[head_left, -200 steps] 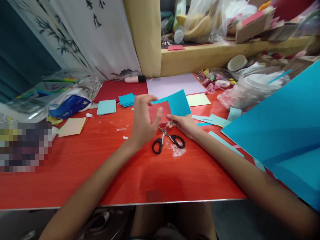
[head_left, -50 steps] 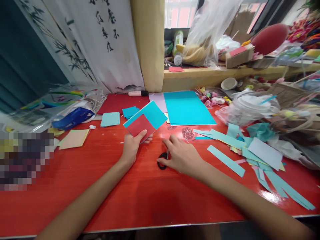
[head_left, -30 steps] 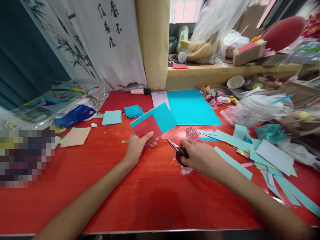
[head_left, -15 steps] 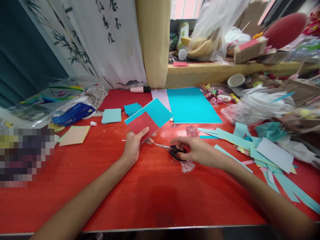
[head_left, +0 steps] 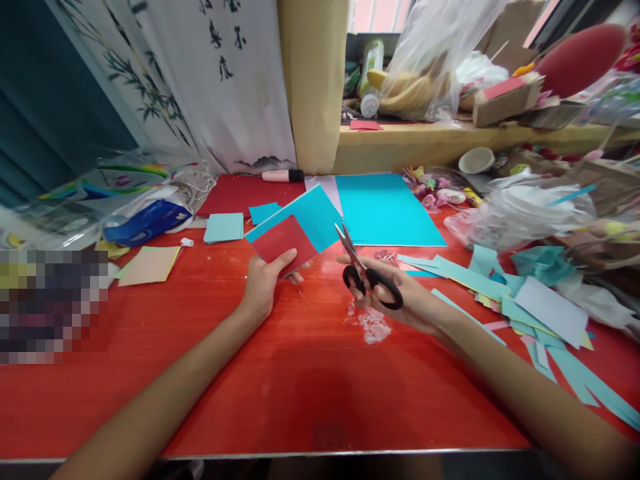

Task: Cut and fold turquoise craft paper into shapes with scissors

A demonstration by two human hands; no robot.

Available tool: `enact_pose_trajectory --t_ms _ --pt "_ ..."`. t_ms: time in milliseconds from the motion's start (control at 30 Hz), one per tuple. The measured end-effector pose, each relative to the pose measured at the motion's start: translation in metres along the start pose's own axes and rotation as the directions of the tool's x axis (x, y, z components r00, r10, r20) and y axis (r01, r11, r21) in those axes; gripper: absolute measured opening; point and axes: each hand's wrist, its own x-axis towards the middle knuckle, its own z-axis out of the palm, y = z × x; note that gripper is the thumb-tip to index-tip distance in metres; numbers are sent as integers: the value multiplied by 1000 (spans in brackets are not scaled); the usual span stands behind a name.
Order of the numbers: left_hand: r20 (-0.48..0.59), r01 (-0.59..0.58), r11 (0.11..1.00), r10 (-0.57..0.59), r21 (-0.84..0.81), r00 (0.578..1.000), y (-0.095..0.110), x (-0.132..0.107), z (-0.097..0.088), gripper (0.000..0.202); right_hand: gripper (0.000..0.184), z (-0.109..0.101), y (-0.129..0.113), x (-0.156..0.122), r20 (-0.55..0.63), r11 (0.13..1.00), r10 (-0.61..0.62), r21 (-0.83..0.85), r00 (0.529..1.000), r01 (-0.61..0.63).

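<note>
Scissors (head_left: 357, 259) have tipped upward in my right grip (head_left: 410, 293); left of them, my left grip (head_left: 263, 285) pinches red card (head_left: 285, 241) over blue sheet (head_left: 320, 215), so all seems ready.

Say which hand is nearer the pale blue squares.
Left. The left hand is in front and to the right of the pale blue squares; the right hand, much farther right.

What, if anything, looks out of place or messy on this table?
The paper strips lie in an overlapping jumble at right, unlike the tidier pale-blue stack at left. A ragged whitish patch near the right hand also breaks the smooth red tabletop; whether it is spill or wear, I cannot tell.
</note>
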Motion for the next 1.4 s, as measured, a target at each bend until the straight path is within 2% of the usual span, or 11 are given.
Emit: enact_pose_trajectory --t_ms 133,300,433,667,967,1100,1400 --pt "5 -70 996 70 63 998 11 5 -5 17 31 4 9 4 -83 972 45 -228 996 -62" --pt "1 -108 992 108 61 994 22 2 -4 13 33 10 14 3 -178 915 75 -380 981 -139" --pt "42 -106 990 102 89 994 25 -6 0 14 39 15 12 -1 -182 865 89 -474 979 -167" --pt "54 -109 990 105 85 993 29 -13 4 15 51 15 7 -4 -150 865 206 -434 967 -251" --pt "125 -64 985 44 161 991 25 -21 8 23 49 16 5 -5 -107 884 156 -429 982 -188" --pt "158 -57 989 35 137 987 24 -24 10 22 48 16 5 -5 -79 890 114 -435 990 -137" --pt "149 -83 985 61 148 987 25 -27 12 27 48 15 8 -4 -103 888 114 -436 988 -148"
